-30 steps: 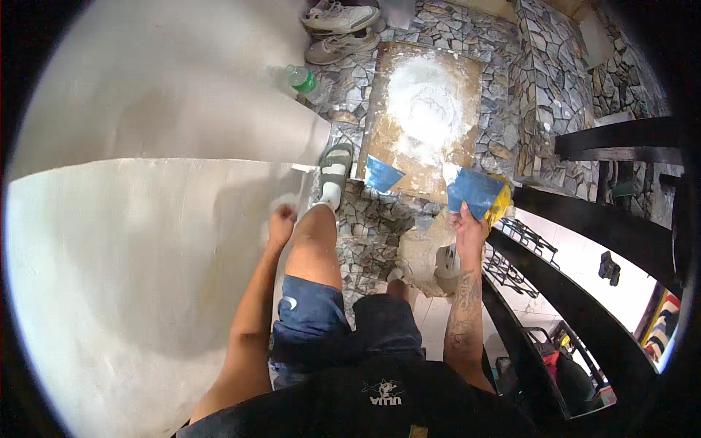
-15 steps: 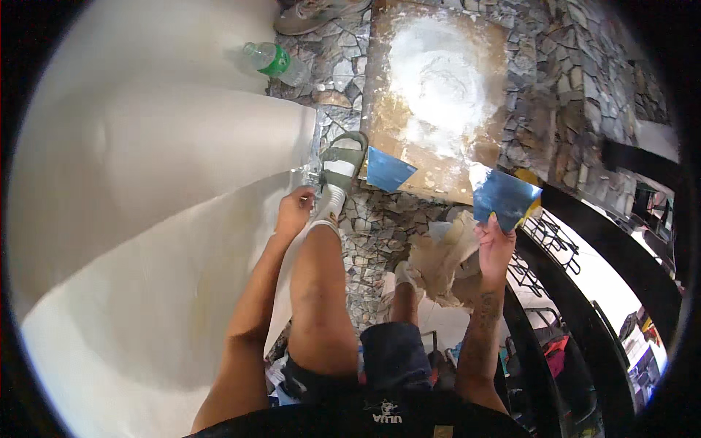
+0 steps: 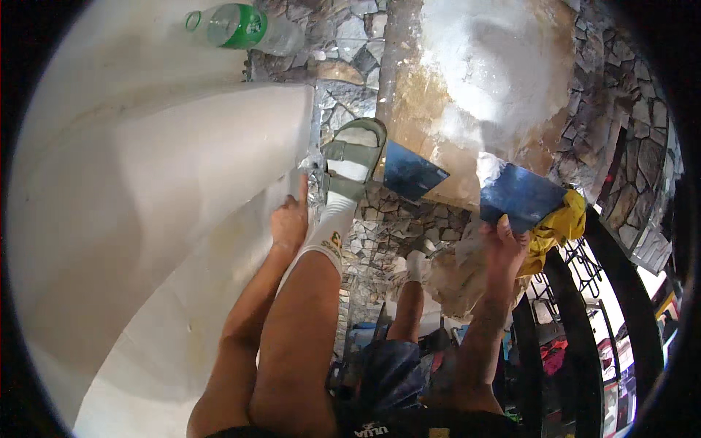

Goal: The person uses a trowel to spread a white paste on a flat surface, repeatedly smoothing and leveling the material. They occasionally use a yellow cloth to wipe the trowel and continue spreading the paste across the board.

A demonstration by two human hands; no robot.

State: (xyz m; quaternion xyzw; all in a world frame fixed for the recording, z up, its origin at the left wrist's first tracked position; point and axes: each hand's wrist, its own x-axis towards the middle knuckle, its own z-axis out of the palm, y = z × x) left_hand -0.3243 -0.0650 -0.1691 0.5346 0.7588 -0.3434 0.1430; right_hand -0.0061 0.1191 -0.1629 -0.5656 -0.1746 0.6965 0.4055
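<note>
Okay, down through the head view: my right hand has a flat blue blade by its near side, thumb over the top face. The other fingers blur underneath, but the hand looks clamped on it. White paste sits on the far left corner, so a hold on the opposite side probably keeps my skin clean. The blade is over the near edge of the board; whether it touches, I can't tell.

Across to my left hand: nothing in it, index stretched out and apart, the others curled in. The tip points at the lower corner of the wall; contact, I can't make out.

And a second blue blade lies over the board's near left edge, just beside my sandal, likely parked there for easy reach. Beyond it, a white mass spreads on the board, perhaps to spare the stone-patterned floor. Crumpled yellow material bunches by the held blade's right end.
</note>
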